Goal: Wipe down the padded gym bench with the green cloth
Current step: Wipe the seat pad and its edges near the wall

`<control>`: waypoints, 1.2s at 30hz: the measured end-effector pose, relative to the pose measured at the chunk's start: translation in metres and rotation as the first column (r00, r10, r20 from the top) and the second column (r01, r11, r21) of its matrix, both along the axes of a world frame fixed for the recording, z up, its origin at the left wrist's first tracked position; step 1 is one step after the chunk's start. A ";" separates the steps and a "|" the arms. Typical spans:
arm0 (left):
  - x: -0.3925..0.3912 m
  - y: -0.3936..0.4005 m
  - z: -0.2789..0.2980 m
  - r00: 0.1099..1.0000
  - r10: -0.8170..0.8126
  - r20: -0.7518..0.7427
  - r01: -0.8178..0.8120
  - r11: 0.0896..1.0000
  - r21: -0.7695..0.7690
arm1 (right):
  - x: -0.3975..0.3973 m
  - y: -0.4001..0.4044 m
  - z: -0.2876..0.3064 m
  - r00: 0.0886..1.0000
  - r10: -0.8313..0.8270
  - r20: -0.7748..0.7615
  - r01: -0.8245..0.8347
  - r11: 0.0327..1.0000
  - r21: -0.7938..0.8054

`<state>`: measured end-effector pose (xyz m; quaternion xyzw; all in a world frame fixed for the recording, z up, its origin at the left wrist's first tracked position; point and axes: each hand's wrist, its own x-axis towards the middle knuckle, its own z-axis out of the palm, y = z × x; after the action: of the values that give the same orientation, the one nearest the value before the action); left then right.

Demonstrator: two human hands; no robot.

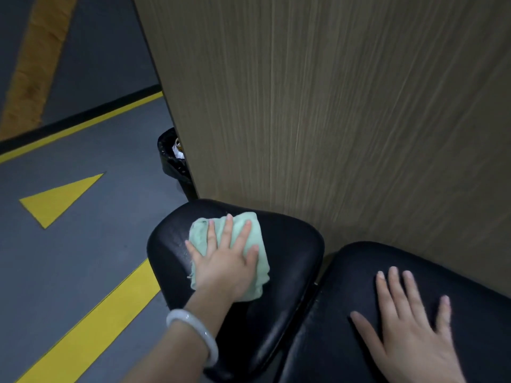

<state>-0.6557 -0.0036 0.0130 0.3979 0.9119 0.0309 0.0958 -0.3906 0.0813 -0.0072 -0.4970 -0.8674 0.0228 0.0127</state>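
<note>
Bench seat pad (290,252): black, under the cloth, near edge cut off by frame.
Green cloth (249,230): folded, mostly covered by left hand.
Left hand (224,261): fingers straight, pressing cloth flat.
Right hand (409,327): spread flat on back pad (359,272).
Bin (172,156): half hidden behind wood panel (331,106).

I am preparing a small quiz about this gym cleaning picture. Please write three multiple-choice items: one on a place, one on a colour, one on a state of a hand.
1. Where does the green cloth lie?
A. on the floor
B. on the smaller bench pad
C. in the bin

2. What colour are the floor markings?
A. yellow
B. red
C. white

3. How is the right hand?
A. gripping a bottle
B. clenched in a fist
C. flat on the larger bench pad

Answers: 1 B, the left hand presses it onto that pad; 2 A, the triangle and stripes are yellow; 3 C, its fingers are spread and straight.
</note>
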 end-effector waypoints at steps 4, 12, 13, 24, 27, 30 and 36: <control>-0.044 0.017 0.000 0.999 0.017 0.028 -0.016 1.000 -0.023 | -0.056 -0.014 -0.009 0.952 0.204 -0.229 -0.184 0.977 0.107; -0.027 -0.058 -0.016 0.996 -0.077 -0.046 0.082 0.992 0.094 | -0.141 -0.033 -0.021 0.918 0.266 -0.293 -0.235 0.963 0.135; -0.018 -0.074 -0.021 0.994 -0.097 -0.051 0.104 0.985 0.135 | -0.141 -0.034 -0.021 0.920 0.259 -0.294 -0.225 0.964 0.144; -0.069 -0.029 -0.011 0.999 -0.019 -0.034 0.020 0.999 0.045 | -0.147 -0.033 -0.032 0.916 0.214 -0.339 -0.155 0.969 0.191; -0.102 -0.012 -0.006 0.997 0.076 0.020 -0.076 0.997 0.001 | -0.150 -0.029 -0.037 0.902 0.238 -0.360 -0.167 0.962 0.217; -0.119 0.003 -0.005 0.990 0.131 0.052 -0.130 0.991 -0.030 | -0.151 -0.027 -0.040 0.888 0.259 -0.379 -0.177 0.955 0.238; -0.095 0.002 -0.001 0.999 0.008 0.052 -0.007 1.000 -0.020 | -0.153 -0.025 -0.034 0.883 0.264 -0.388 -0.186 0.956 0.227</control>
<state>-0.7505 -0.0013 0.0120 0.3924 0.9109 0.0325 0.1234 -0.5432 0.0567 -0.0416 -0.3731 -0.8951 0.0492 0.2392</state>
